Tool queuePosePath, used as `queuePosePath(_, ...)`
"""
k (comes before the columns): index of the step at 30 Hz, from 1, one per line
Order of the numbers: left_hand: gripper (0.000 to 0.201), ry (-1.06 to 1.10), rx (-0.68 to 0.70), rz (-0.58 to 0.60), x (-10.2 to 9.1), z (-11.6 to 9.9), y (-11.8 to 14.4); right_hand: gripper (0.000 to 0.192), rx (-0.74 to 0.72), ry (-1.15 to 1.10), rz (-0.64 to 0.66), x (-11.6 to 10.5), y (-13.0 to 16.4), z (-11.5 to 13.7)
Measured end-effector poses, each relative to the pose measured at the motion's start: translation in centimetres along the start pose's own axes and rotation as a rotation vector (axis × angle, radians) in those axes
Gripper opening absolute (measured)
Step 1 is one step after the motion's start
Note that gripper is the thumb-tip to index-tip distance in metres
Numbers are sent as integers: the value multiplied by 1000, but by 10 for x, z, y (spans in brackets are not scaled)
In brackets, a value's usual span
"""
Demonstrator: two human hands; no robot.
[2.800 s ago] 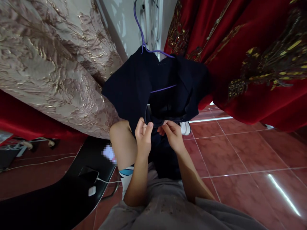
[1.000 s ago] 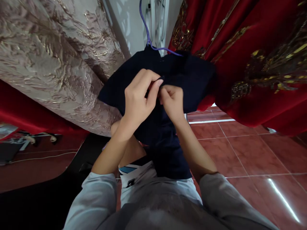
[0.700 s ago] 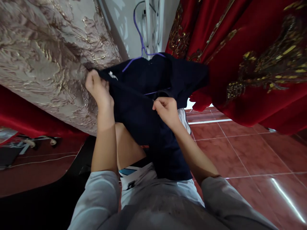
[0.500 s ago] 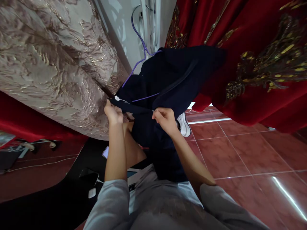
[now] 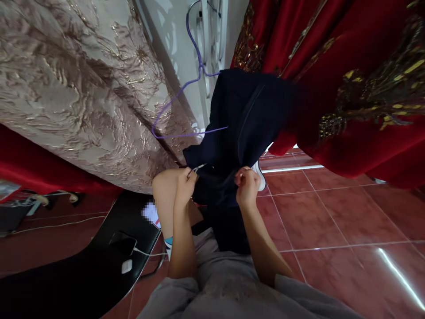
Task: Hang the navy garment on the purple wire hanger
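A dark navy garment (image 5: 229, 110) drapes over my lap, and its right part still hangs on a purple wire hanger (image 5: 179, 94). The hanger's left end sticks out bare from the cloth. My left hand (image 5: 185, 186) is closed at the garment's left edge, its fingertips pinching a thin white cord (image 5: 200, 167) that lies against the dark cloth. To the right, my right hand (image 5: 248, 185) is closed with bent fingers on a fold of the garment. The exact grip of its fingertips is hard to make out in the dark fabric.
Pale pink brocade cloth (image 5: 99, 88) hangs close on the left. Red gowns with gold sequins (image 5: 332, 97) hang on the right. A white metal frame (image 5: 207, 44) stands behind the hanger. On the black bench (image 5: 79, 266) lie a phone (image 5: 123, 243) and a white charger (image 5: 126, 266).
My left hand has moved right and down from the garment's outer edge. My right hand has shifted right and down. The garment's left side has come off the hanger, baring its left end.
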State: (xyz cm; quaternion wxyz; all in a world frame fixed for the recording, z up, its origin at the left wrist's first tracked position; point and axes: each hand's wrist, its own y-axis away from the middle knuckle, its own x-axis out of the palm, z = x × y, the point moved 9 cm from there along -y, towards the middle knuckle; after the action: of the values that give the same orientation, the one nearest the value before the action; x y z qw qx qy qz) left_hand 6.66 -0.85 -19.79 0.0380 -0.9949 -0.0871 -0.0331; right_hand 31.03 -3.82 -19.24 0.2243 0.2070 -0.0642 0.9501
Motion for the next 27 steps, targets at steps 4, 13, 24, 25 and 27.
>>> queuePosePath(4, 14, -117, 81, 51, 4, -33, 15, 31, -54, 62, 26, -1, 9, 9)
queuePosePath(13, 23, -134, 224, 437, 62, -68, 51, 21, -265, 343, 329, 28, 27, 54)
queuePosePath(24, 20, -5, 419, 275, 81, -93, 51, 34, 116, 656, 621, 21, 25, 16)
queuePosePath(25, 18, -25, 452, 296, 86, -98, 50, 30, 45, 696, 670, 24, 27, 26)
queuePosePath(27, 16, -81, 527, 324, 93, -113, 50, 29, -137, 827, 746, 32, 29, 51)
